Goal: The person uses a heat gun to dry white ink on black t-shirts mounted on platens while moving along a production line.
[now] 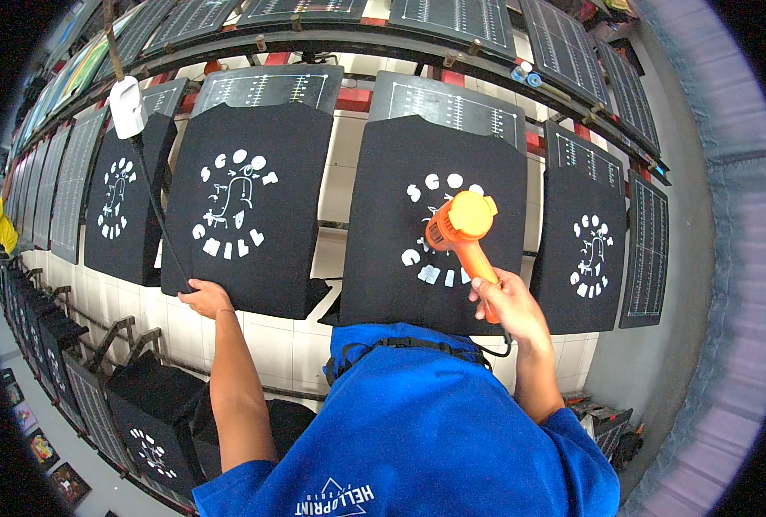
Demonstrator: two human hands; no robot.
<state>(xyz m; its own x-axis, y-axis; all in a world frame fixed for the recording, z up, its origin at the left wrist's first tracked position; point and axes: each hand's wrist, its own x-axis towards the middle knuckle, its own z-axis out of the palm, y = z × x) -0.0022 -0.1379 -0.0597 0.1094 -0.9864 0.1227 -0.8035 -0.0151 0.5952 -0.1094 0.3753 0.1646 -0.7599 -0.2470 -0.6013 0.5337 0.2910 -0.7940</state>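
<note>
**Orange hot-air gun (471,215) held over a white print (430,276)**

Nearest to me, on my own side of the gun, sits what looks like a blue waist bag (345,342) with a black strap; it is the only container I can make out, and its contents don't show. Just below the gun's handle a black lead (508,349) loops down.

My right hand (516,306) is closed round that handle, fingers wrapped. My left hand (206,299), well to the left of the gun, has its fingertips pinched together on a black cord (152,185).

The gun's barrel tips toward the print on the black shirt (378,215) under it. I judge that a steady, even sweep would serve best here: nozzle clear of the cloth, never parked over one spot, with the cord kept taut and off the neighbouring prints.

A second printed shirt (292,198) lies to the left of the gun, and a third (557,224) to its right. Farther left than the second, the cord leads up to a white plug (127,108).

Beyond the gun, a grey board (434,103) sticks out past the shirt's neck, and more boards (452,21) stand in a row behind that.
</note>
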